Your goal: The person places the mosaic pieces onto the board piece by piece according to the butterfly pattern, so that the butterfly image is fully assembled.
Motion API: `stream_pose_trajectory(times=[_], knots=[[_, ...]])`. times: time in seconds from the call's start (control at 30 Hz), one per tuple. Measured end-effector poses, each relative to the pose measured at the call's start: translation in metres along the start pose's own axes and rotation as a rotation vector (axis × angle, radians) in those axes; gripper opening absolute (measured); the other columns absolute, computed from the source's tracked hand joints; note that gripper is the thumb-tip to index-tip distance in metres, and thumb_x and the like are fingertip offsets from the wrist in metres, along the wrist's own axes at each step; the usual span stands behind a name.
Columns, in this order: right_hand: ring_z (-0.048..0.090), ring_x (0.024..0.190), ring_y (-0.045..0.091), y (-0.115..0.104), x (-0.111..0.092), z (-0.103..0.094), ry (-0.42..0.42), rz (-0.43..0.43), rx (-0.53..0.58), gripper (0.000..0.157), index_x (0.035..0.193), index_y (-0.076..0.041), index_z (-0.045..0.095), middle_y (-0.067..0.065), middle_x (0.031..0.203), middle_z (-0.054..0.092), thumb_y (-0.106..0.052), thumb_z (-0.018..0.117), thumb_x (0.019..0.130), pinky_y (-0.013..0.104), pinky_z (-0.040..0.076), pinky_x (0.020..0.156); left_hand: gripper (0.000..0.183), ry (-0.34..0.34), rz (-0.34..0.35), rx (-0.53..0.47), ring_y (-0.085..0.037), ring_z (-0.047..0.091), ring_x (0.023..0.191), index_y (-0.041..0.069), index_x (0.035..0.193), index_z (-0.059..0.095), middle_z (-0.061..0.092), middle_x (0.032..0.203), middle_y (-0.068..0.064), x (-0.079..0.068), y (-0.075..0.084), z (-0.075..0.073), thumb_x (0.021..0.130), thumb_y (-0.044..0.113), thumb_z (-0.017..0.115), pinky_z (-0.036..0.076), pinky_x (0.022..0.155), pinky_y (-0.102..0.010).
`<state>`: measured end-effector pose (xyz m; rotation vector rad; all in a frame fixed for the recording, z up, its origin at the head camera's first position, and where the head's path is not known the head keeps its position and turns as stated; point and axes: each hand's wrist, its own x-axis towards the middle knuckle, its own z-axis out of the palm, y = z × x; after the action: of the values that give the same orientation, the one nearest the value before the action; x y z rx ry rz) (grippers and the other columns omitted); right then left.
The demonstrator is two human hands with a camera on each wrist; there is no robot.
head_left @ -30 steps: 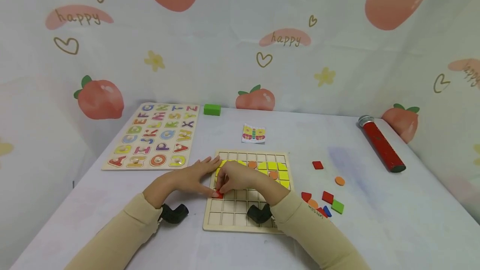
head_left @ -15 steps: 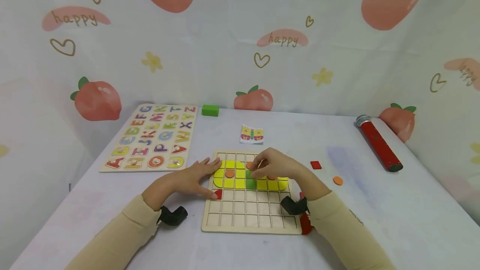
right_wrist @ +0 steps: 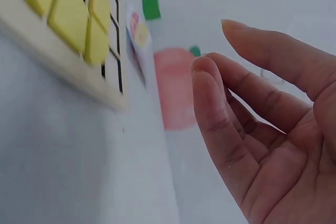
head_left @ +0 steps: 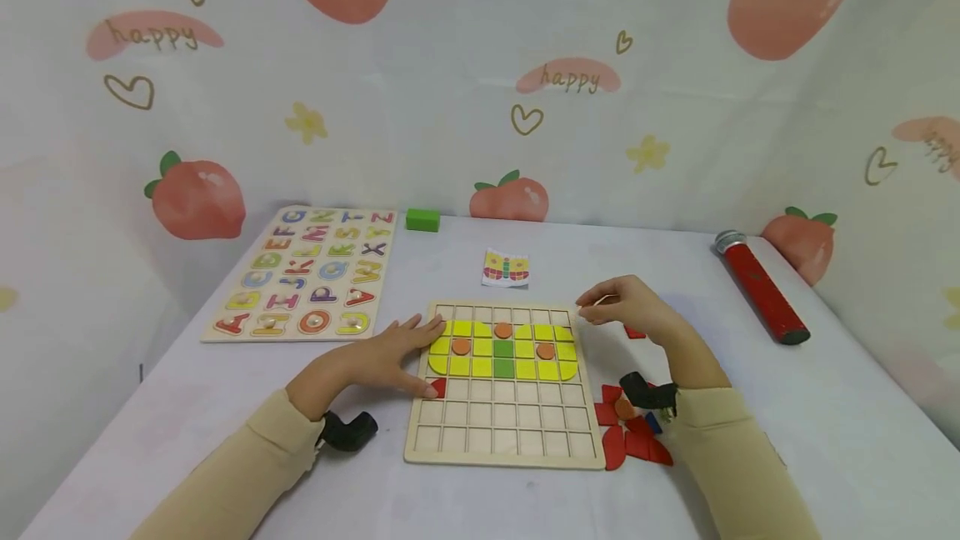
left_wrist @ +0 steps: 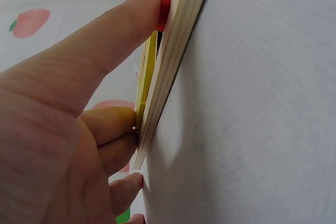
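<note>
A wooden grid board [head_left: 517,442] lies flat on the table, with yellow tiles [head_left: 461,367], orange discs [head_left: 545,351] and green squares [head_left: 503,349] in its upper rows. My left hand [head_left: 375,359] rests along the board's left edge. Its thumb touches a red rounded tile [left_wrist: 166,3] in a left-column cell, and its other fingers lie spread by the edge. My right hand [head_left: 630,307] is raised just off the board's right side. In the right wrist view its thumb [right_wrist: 262,40] and bent fingers stand apart, with nothing visible between them.
Red tiles [head_left: 637,445], an orange disc and a blue piece lie right of the board, partly behind the right wrist. A butterfly pattern card [head_left: 506,267], green block [head_left: 423,220], alphabet board [head_left: 300,273] and red microphone [head_left: 761,288] stand farther out.
My right hand has gone from the red tile, across the green squares, to beyond the board's right edge. My left hand has stayed in place on the board and red tile.
</note>
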<state>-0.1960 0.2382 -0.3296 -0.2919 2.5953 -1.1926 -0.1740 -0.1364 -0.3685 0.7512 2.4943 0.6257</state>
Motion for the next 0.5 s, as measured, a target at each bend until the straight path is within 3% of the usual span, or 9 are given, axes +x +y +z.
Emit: stream_pose_trajectory(times=[0.27,0.4,0.5], knots=[[0.064,0.093,0.021,0.030,-0.003,-0.021,0.097,0.134,0.009,0.044,0.122,0.002,0.058,0.019,0.117,0.061,-0.027,0.063,0.089,0.042,0.051,0.091,0.100,0.001,0.025,-0.006,-0.029,0.000,0.146,0.016,0.150,0.019,0.011,0.158,0.000,0.000,0.001,-0.001,0.074,0.054,0.071,0.000,0.118,-0.051],[0.059,0.098,0.022,0.043,-0.004,-0.028,0.106,0.166,-0.005,0.045,0.124,-0.001,0.057,0.020,0.122,0.059,-0.028,0.062,0.090,0.044,0.047,0.092,0.101,0.006,0.019,0.000,-0.027,-0.001,0.146,0.018,0.150,0.018,0.011,0.158,0.002,0.000,0.000,-0.001,0.073,0.056,0.070,-0.001,0.118,-0.049],[0.055,0.100,0.022,0.052,-0.005,-0.031,0.096,0.194,-0.016,0.045,0.125,-0.002,0.056,0.019,0.123,0.057,-0.029,0.062,0.089,0.040,0.048,0.089,0.101,0.005,0.013,0.007,-0.024,-0.001,0.147,0.020,0.150,0.018,0.010,0.158,0.005,0.000,-0.001,-0.001,0.073,0.057,0.070,-0.001,0.119,-0.047]])
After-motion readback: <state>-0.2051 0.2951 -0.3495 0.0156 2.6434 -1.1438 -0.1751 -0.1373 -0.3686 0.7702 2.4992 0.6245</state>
